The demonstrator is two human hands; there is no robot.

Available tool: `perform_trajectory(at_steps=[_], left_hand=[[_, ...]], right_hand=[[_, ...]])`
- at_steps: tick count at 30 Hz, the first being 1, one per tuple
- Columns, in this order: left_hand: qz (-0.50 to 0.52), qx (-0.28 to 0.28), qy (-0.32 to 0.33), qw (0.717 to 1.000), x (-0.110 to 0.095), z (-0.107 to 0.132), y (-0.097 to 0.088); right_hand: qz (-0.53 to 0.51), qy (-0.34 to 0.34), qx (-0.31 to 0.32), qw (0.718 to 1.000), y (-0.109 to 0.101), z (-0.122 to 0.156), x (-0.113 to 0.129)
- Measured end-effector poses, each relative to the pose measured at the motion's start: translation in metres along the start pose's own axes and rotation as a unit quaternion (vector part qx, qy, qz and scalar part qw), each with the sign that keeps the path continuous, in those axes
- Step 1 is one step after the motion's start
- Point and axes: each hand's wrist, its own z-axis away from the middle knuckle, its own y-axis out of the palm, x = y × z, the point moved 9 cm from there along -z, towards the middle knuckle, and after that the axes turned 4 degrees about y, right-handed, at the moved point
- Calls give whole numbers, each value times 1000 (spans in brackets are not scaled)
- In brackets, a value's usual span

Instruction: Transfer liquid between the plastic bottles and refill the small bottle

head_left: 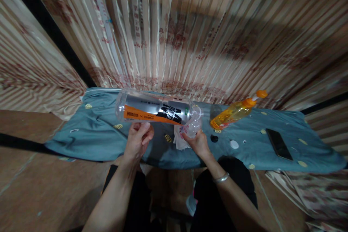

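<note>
My left hand (138, 141) grips a clear plastic bottle (154, 110) with a silver, orange and black label, held sideways with its mouth pointing right. The bottle's mouth meets a small clear plastic bottle or cup (193, 127) that my right hand (198, 142) holds upright on the blue cloth (103, 130). A white tissue (179, 142) lies under my right hand. My right wrist wears a silver bracelet (221, 178).
An orange bottle with an open flip cap (235, 112) stands tilted to the right. A black cap (214, 138), a white cap (233, 144) and a dark phone (278, 144) lie on the cloth. A striped curtain hangs behind. Wooden floor lies to the left.
</note>
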Motion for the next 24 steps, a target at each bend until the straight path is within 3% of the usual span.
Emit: perform_trajectory(at_steps=[7,24], left_hand=[[6,-21,-2,1000,0,0,-2],[5,-5,-4,1000,-3,1,4]], right_hand=[[-13,0,18,1000,2,0,0],[-27,-3,8,1000,-1,0,1]])
